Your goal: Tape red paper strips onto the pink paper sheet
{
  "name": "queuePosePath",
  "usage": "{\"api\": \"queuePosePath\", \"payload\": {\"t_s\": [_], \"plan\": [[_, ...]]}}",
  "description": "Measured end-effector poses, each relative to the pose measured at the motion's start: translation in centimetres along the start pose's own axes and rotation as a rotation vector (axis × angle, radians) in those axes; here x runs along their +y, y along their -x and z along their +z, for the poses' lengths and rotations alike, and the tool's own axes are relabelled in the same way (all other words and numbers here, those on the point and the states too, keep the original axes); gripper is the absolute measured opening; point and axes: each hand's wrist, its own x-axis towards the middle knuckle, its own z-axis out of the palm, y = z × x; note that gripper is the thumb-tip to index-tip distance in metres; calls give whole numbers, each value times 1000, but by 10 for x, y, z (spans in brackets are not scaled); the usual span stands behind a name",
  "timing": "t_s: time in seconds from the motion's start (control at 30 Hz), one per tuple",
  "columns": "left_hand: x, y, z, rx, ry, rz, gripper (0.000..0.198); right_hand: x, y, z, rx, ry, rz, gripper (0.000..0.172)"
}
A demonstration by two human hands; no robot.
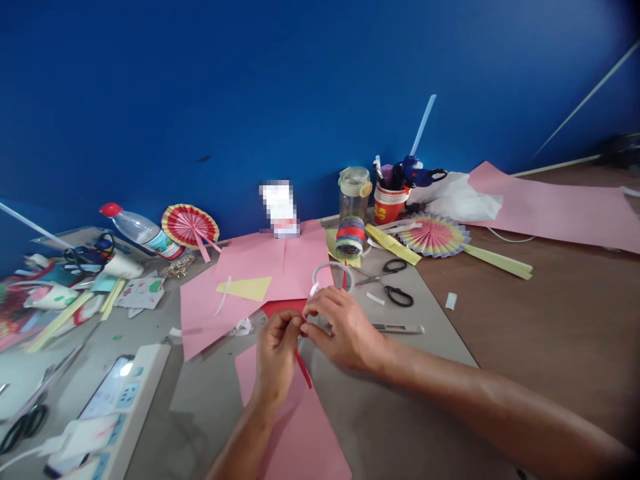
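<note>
My left hand (280, 347) and my right hand (343, 327) meet at the centre of the view, thumbs and fingertips close together. Between them they pinch a thin red strip (303, 371), whose loose end hangs down over pink paper (300, 433). The part of the strip at the fingertips is mostly hidden. Just beyond my right hand lies a roll of clear tape or ring (320, 267). Larger pink sheets (300, 257) with a yellow piece (253, 289) lie behind my hands.
Black-handled scissors (399, 296) and a cutter (400, 329) lie right of my hands. Behind stand a jar (354, 193) and a red cup (389, 203) of tools. Paper fans (435, 235), a plastic bottle (143, 230) and a power strip (137, 407) are around.
</note>
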Motion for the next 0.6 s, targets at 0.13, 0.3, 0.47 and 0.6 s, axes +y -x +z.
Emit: {"api": "queuePosePath", "payload": {"t_s": [0.13,0.3,0.47,0.6], "plan": [[1,2,0,-35,-6,0,19,0,-3,-1,-46,-206,186,13],[-3,0,-1,-69,231,-126,20,14,-13,-13,-122,-584,549,8],[3,-1,-2,-103,368,-178,21,50,-27,-43,-92,-846,650,13],[6,-2,-3,-118,428,-162,21,84,-35,-80,26,-712,634,15]]}}
